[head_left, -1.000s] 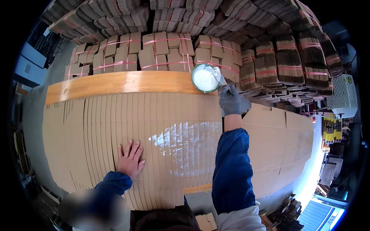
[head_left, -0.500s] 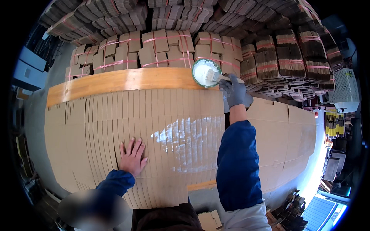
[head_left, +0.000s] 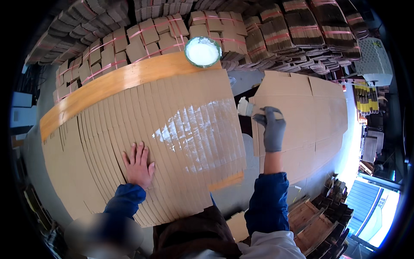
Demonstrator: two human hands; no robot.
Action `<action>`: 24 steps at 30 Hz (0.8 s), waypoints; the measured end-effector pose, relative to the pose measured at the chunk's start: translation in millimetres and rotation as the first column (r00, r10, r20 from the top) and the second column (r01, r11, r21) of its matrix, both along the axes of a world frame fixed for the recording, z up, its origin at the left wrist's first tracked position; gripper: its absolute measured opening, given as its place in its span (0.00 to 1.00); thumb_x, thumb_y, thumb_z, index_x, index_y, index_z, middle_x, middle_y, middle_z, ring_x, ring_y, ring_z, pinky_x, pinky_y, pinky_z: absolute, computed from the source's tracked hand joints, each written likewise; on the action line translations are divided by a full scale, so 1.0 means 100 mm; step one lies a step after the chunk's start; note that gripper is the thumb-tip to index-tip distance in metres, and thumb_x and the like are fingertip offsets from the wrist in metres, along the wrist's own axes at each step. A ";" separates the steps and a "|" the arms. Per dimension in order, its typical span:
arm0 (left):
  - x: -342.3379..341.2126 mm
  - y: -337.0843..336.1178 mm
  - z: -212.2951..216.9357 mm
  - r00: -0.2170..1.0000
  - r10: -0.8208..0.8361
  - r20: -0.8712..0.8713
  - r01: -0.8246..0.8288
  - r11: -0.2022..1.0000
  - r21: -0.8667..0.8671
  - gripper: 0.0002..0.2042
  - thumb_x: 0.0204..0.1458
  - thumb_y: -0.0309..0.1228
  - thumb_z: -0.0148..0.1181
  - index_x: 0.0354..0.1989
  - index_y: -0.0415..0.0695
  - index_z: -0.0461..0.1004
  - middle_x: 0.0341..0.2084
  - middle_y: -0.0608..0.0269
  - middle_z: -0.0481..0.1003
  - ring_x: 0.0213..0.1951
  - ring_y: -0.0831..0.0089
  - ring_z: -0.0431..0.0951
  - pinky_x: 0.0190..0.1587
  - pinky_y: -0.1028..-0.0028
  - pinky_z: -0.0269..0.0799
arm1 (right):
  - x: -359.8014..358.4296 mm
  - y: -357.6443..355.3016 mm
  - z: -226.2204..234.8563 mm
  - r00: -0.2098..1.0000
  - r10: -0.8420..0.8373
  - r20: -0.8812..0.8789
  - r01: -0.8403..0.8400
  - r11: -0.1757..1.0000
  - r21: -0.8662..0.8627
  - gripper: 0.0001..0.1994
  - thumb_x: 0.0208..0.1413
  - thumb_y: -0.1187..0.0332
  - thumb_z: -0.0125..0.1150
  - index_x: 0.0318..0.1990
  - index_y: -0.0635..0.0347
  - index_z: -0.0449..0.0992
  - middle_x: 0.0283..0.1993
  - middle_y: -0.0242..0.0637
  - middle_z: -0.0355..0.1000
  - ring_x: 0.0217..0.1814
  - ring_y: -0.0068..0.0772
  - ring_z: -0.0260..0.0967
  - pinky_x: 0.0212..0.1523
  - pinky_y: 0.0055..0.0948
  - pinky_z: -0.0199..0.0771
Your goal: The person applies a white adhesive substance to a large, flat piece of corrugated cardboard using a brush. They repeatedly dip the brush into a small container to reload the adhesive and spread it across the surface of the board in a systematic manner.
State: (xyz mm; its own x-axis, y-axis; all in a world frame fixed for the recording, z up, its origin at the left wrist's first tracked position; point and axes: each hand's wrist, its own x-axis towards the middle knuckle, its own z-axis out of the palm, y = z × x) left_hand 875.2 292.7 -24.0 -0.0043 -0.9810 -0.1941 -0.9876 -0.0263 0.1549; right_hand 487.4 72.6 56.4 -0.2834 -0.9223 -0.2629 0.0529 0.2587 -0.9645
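Note:
My bare left hand (head_left: 139, 166) lies flat with spread fingers on a row of overlapping cardboard sheets (head_left: 108, 129). A wet white smear (head_left: 202, 129) covers part of their right half. In a grey glove, my right hand (head_left: 272, 127) grips a flat paintbrush (head_left: 246, 106) by its handle, the bristles loaded with white paste. The brush hangs over the gap just right of the fanned sheets. A green-rimmed bowl (head_left: 202, 52) of white paste stands at the far right end of the wooden board (head_left: 116, 80).
More flat cardboard (head_left: 302, 116) lies to the right. Strapped cardboard bundles (head_left: 159, 36) are stacked along the far side. A wooden pallet (head_left: 310, 224) and dark cardboard scraps sit at lower right. A pale perforated crate (head_left: 373, 60) stands at far right.
My right hand has lifted the paintbrush out of the bowl and drawn it back toward me, to the right of the sheets. My left hand stays on the cardboard. The view has turned.

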 end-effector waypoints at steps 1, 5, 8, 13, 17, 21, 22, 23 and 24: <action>-0.02 -0.02 0.00 1.000 -0.006 -0.004 0.006 1.000 -0.003 0.30 0.55 0.40 0.53 0.65 0.40 0.60 0.71 0.56 0.52 0.73 0.51 0.45 0.70 0.40 0.34 | -0.02 0.14 -0.08 0.985 0.088 -0.149 -0.095 0.995 -0.036 0.07 0.57 0.73 0.58 0.41 0.65 0.75 0.37 0.41 0.76 0.40 0.34 0.78 0.40 0.34 0.79; -0.03 -0.03 0.00 1.000 0.001 -0.020 -0.001 1.000 0.014 0.30 0.55 0.39 0.54 0.65 0.39 0.59 0.71 0.55 0.51 0.73 0.51 0.45 0.70 0.40 0.33 | 0.03 0.47 -0.35 0.681 0.214 -0.701 -0.358 0.931 -0.064 0.07 0.56 0.72 0.61 0.40 0.63 0.76 0.40 0.44 0.76 0.39 0.43 0.77 0.39 0.37 0.77; 0.02 0.01 0.00 1.000 0.004 0.015 -0.004 1.000 0.028 0.32 0.56 0.43 0.54 0.67 0.41 0.58 0.72 0.58 0.51 0.73 0.53 0.45 0.70 0.39 0.34 | 0.22 0.62 -0.31 0.574 0.151 -0.804 -0.433 0.890 -0.142 0.07 0.56 0.71 0.63 0.41 0.60 0.76 0.43 0.46 0.74 0.38 0.52 0.74 0.39 0.39 0.76; -0.02 -0.01 -0.02 1.000 -0.009 -0.003 0.009 1.000 0.016 0.31 0.56 0.43 0.54 0.67 0.41 0.59 0.72 0.58 0.51 0.73 0.53 0.45 0.70 0.39 0.34 | 0.14 0.71 -0.56 0.480 0.199 -0.854 -0.422 0.906 -0.026 0.08 0.54 0.73 0.64 0.41 0.58 0.76 0.45 0.45 0.73 0.43 0.52 0.74 0.41 0.40 0.76; 0.03 0.03 -0.02 1.000 0.006 -0.005 -0.006 1.000 0.007 0.31 0.56 0.43 0.53 0.67 0.41 0.59 0.72 0.58 0.51 0.73 0.53 0.45 0.70 0.39 0.33 | 0.28 0.66 -0.46 0.527 0.178 -0.831 -0.446 0.890 -0.092 0.08 0.55 0.73 0.62 0.42 0.58 0.75 0.46 0.45 0.73 0.43 0.53 0.74 0.40 0.41 0.76; 0.01 -0.03 -0.01 1.000 0.002 -0.012 -0.002 1.000 -0.005 0.30 0.55 0.39 0.54 0.65 0.40 0.59 0.71 0.55 0.51 0.73 0.51 0.45 0.70 0.40 0.33 | 0.22 0.45 -0.60 0.494 0.197 -0.847 -0.440 0.897 -0.048 0.08 0.56 0.73 0.60 0.44 0.56 0.75 0.50 0.43 0.72 0.44 0.53 0.74 0.41 0.43 0.76; -0.01 -0.04 0.00 1.000 0.009 -0.016 -0.009 1.000 0.008 0.30 0.55 0.39 0.54 0.65 0.40 0.59 0.71 0.55 0.51 0.73 0.51 0.44 0.70 0.40 0.34 | 0.26 0.40 -0.52 0.505 0.177 -0.845 -0.450 0.889 -0.082 0.08 0.56 0.73 0.60 0.44 0.56 0.75 0.49 0.43 0.72 0.44 0.53 0.74 0.41 0.43 0.76; -0.01 -0.02 0.02 1.000 0.015 -0.014 -0.015 1.000 0.026 0.30 0.55 0.39 0.54 0.65 0.40 0.59 0.71 0.56 0.51 0.73 0.51 0.44 0.70 0.41 0.34 | 0.32 0.39 -0.47 0.521 0.160 -0.838 -0.457 0.882 -0.116 0.08 0.56 0.72 0.60 0.44 0.56 0.75 0.49 0.43 0.72 0.44 0.53 0.74 0.41 0.43 0.76; 0.00 0.00 0.03 1.000 0.019 -0.006 -0.019 0.999 0.032 0.30 0.55 0.40 0.54 0.65 0.40 0.59 0.71 0.56 0.51 0.73 0.51 0.44 0.70 0.41 0.34 | 0.41 0.38 -0.45 0.521 0.185 -0.834 -0.495 0.861 -0.118 0.07 0.57 0.70 0.60 0.43 0.56 0.75 0.48 0.43 0.73 0.42 0.53 0.74 0.40 0.43 0.76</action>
